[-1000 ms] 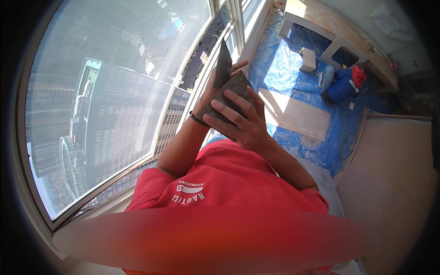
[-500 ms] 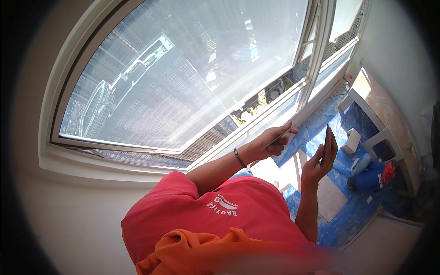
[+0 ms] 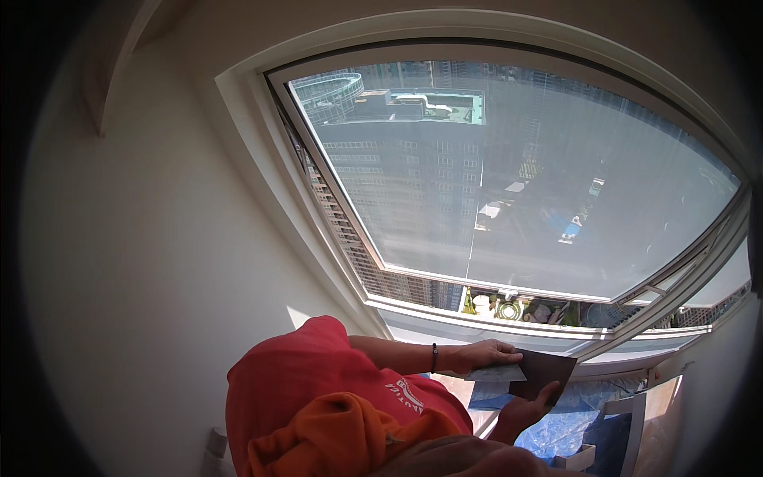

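Observation:
My left hand (image 3: 486,355), with a dark beaded bracelet on its wrist, is closed on a thin grey flat sheet (image 3: 494,374). Its fingertips reach the upper left edge of a dark, roughly rectangular flat sheet (image 3: 548,372). My right hand (image 3: 526,413) grips that dark sheet from below, with the thumb across its face. The two sheets are close together and overlap in view; whether they touch, I cannot tell. What exactly either sheet is does not show.
Ahead is a large window (image 3: 509,191), its pane tilted outward, with tall buildings beyond. A white wall (image 3: 159,262) rises at left. Stained blue plastic sheeting (image 3: 560,437) covers the floor at lower right, near pale panels (image 3: 656,421). An orange cloth (image 3: 342,433) hangs over my red shirt.
The view has swung left, bringing more of the left wall in. My hands have come together; the dark sheet, edge-on before, now faces the view beside the grey one.

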A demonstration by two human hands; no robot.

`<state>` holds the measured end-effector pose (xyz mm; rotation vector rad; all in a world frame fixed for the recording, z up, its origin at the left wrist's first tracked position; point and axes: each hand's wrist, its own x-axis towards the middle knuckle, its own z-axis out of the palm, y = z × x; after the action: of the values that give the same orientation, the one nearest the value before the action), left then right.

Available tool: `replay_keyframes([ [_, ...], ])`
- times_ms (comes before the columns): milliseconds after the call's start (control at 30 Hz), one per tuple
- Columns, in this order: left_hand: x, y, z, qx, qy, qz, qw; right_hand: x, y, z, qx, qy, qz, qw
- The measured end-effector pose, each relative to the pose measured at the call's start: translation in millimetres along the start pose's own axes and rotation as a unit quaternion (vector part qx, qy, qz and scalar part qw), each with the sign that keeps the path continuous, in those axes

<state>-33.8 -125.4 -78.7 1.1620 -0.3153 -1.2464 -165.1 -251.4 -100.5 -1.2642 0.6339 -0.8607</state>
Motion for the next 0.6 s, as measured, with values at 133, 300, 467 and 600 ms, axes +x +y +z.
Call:
replay_keyframes([
  [133,-24,4,-17,-0.137,0.029,0.083,0.987,-4,9,26,0.134,-0.138,0.056,0.98],
  [300,-44,24,-51,-0.244,0.108,0.19,0.945,-31,29,77,0.17,-0.298,-0.017,0.939],
  [467,-66,36,-75,-0.295,0.102,0.217,0.925,-56,34,129,0.132,-0.298,0.062,0.943],
  [600,-86,36,-87,-0.327,0.089,0.238,0.91,-58,38,162,0.117,-0.227,0.116,0.96],
])
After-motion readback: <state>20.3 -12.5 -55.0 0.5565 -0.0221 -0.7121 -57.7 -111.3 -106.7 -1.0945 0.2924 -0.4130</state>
